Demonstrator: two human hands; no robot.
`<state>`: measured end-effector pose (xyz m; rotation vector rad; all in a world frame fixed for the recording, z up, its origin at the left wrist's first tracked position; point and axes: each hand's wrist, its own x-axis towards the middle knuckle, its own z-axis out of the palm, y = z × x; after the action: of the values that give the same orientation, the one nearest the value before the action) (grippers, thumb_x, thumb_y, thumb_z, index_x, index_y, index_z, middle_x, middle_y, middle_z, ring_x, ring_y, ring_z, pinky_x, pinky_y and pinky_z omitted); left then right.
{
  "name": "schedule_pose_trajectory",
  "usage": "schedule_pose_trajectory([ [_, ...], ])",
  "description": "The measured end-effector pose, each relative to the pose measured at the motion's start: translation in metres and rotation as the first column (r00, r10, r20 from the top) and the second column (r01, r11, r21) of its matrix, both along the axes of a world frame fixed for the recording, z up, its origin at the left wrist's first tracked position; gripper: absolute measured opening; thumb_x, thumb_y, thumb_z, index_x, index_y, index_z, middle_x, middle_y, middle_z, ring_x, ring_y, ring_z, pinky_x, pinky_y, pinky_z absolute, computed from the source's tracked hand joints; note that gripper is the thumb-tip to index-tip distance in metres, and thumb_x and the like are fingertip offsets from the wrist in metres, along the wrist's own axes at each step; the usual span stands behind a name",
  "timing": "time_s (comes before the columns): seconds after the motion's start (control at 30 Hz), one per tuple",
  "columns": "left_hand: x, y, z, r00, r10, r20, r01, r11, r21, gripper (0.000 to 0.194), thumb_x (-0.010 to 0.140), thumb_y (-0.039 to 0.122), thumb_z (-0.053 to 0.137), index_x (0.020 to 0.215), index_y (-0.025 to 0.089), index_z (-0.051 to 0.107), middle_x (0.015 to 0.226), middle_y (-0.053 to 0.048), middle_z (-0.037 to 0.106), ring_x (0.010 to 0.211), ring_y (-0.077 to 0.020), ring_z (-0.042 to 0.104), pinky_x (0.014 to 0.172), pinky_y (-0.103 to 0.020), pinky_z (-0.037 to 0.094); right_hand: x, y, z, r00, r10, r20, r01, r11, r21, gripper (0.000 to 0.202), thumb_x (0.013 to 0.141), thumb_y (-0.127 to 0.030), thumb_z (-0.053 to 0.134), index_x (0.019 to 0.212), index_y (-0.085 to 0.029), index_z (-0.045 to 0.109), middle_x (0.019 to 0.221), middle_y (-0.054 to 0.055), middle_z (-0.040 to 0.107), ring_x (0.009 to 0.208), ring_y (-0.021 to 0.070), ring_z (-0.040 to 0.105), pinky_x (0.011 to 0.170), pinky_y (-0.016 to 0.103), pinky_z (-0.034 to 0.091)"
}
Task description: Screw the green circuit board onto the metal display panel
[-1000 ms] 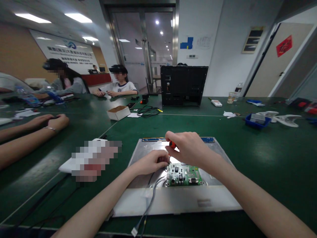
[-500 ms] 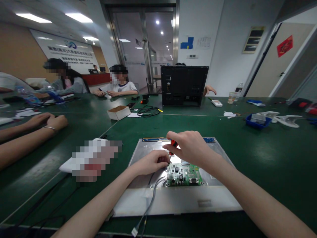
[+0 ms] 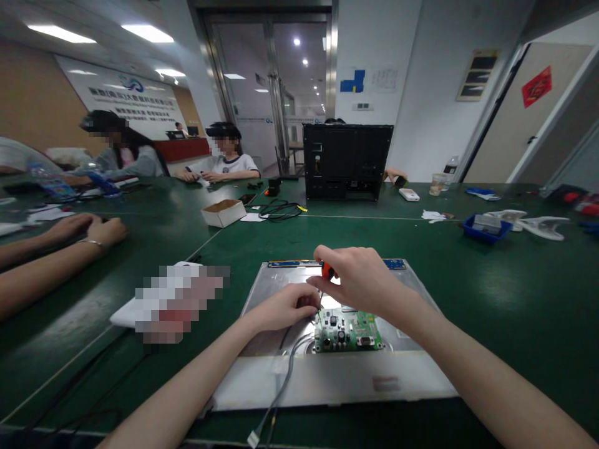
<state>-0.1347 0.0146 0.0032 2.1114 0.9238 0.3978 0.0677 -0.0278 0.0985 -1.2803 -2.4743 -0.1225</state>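
A flat metal display panel [image 3: 337, 380] lies on the green table, with a green circuit board [image 3: 349, 330] on its middle. My right hand [image 3: 358, 274] is closed round the orange-and-black handle of a screwdriver [image 3: 327, 270]. The screwdriver stands upright, its shaft pointing down at the board's upper left corner. Beside that tip, my left hand [image 3: 292, 305] has its fingers pinched together at the board's edge; what they hold, if anything, is hidden. Grey cables [image 3: 284, 390] run from the board's left side over the panel's front edge to a white connector.
A white bag-like item [image 3: 128, 312], partly blurred out, lies left of the panel. Farther off are a white box [image 3: 223, 214], a black cable [image 3: 281, 211], a black monitor housing [image 3: 349, 162] and a blue tray [image 3: 486, 229]. A co-worker's hands [image 3: 96, 231] rest at the left.
My hands keep nearly the same place; the screwdriver handle has turned slightly in my right hand. Behind the monitor housing, another person's hand has lowered and now shows a dark object.
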Motion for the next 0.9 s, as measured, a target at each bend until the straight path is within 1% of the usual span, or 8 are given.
schedule_pose_trajectory([
  [0.1, 0.0016, -0.0025, 0.004, 1.0, 0.01, -0.012, -0.01, 1.0, 0.019, 0.006, 0.083, 0.021, 0.059, 0.085, 0.018, 0.063, 0.079, 0.0, 0.061, 0.071, -0.0165, 0.055, 0.066, -0.026, 0.043, 0.0001, 0.0016, -0.001, 0.998, -0.043, 0.041, 0.043, 0.999, 0.02, 0.025, 0.1, -0.046, 0.052, 0.102, -0.022, 0.059, 0.081, 0.004, 0.076, 0.065, 0.0176, 0.062, 0.054, 0.028, 0.016],
  [0.27, 0.0012, -0.0026, 0.0036, 1.0, -0.005, 0.008, 0.005, 1.0, 0.028, 0.006, 0.082, 0.021, 0.06, 0.085, 0.017, 0.063, 0.078, 0.0, 0.061, 0.071, -0.0168, 0.055, 0.066, -0.026, 0.043, -0.0009, 0.0014, -0.0008, 0.999, -0.036, 0.03, 0.035, 0.999, 0.008, 0.013, 0.093, -0.03, 0.054, 0.102, -0.021, 0.059, 0.08, 0.003, 0.074, 0.064, 0.0153, 0.059, 0.054, 0.027, 0.018],
  [0.4, 0.0003, -0.0017, 0.001, 1.0, -0.002, 0.02, 0.002, 1.0, 0.006, 0.009, 0.082, 0.021, 0.06, 0.089, 0.017, 0.064, 0.081, -0.001, 0.063, 0.074, -0.0178, 0.057, 0.068, -0.027, 0.045, -0.0006, -0.0007, 0.0005, 1.0, 0.007, -0.029, -0.007, 1.0, -0.022, 0.017, 0.083, -0.023, 0.057, 0.1, -0.02, 0.057, 0.083, 0.001, 0.073, 0.064, 0.0138, 0.056, 0.054, 0.026, 0.021],
  [0.47, 0.0005, -0.0019, 0.0007, 1.0, -0.001, 0.016, 0.001, 1.0, 0.002, 0.008, 0.082, 0.02, 0.06, 0.089, 0.017, 0.064, 0.081, 0.0, 0.063, 0.074, -0.0178, 0.057, 0.069, -0.027, 0.045, -0.0001, -0.001, 0.0005, 0.999, 0.019, -0.04, -0.02, 1.0, -0.022, 0.017, 0.082, -0.022, 0.058, 0.099, -0.02, 0.057, 0.084, 0.0, 0.072, 0.065, 0.0137, 0.056, 0.055, 0.026, 0.021],
  [0.6, 0.0015, -0.003, 0.0024, 1.0, 0.011, 0.002, -0.011, 1.0, 0.014, 0.007, 0.082, 0.02, 0.06, 0.087, 0.018, 0.064, 0.077, 0.001, 0.061, 0.071, -0.0168, 0.055, 0.067, -0.026, 0.044, 0.0012, 0.001, -0.0006, 1.0, 0.01, -0.021, -0.01, 1.0, -0.002, 0.012, 0.091, -0.03, 0.057, 0.099, -0.021, 0.059, 0.082, 0.001, 0.073, 0.065, 0.0146, 0.057, 0.055, 0.026, 0.02],
  [0.73, 0.0029, -0.0039, 0.005, 1.0, 0.01, 0.003, -0.01, 1.0, 0.023, 0.005, 0.081, 0.019, 0.059, 0.084, 0.017, 0.063, 0.074, 0.002, 0.058, 0.068, -0.0154, 0.053, 0.064, -0.025, 0.042, 0.0022, 0.0033, 0.0003, 1.0, -0.022, 0.01, 0.022, 1.0, 0.01, 0.028, 0.1, -0.047, 0.05, 0.097, -0.022, 0.062, 0.077, 0.002, 0.073, 0.064, 0.0157, 0.058, 0.054, 0.027, 0.018],
  [0.8, 0.0033, -0.0041, 0.0058, 1.0, 0.007, 0.001, -0.007, 1.0, 0.017, 0.004, 0.081, 0.018, 0.059, 0.083, 0.018, 0.062, 0.073, 0.002, 0.057, 0.067, -0.0151, 0.052, 0.063, -0.025, 0.041, 0.0021, 0.0031, 0.0017, 0.999, -0.035, 0.026, 0.035, 0.999, 0.008, 0.027, 0.1, -0.045, 0.05, 0.094, -0.022, 0.063, 0.075, 0.001, 0.072, 0.063, 0.0154, 0.058, 0.054, 0.028, 0.018],
  [0.9, 0.0034, -0.0038, 0.0054, 1.0, 0.008, -0.005, -0.008, 1.0, 0.012, 0.002, 0.081, 0.018, 0.059, 0.082, 0.018, 0.061, 0.072, 0.002, 0.057, 0.067, -0.0152, 0.053, 0.064, -0.025, 0.041, 0.001, 0.0015, 0.0037, 0.999, -0.027, 0.038, 0.027, 1.0, -0.008, 0.015, 0.097, -0.034, 0.054, 0.094, -0.022, 0.063, 0.075, 0.0, 0.071, 0.063, 0.0144, 0.056, 0.054, 0.028, 0.018],
])
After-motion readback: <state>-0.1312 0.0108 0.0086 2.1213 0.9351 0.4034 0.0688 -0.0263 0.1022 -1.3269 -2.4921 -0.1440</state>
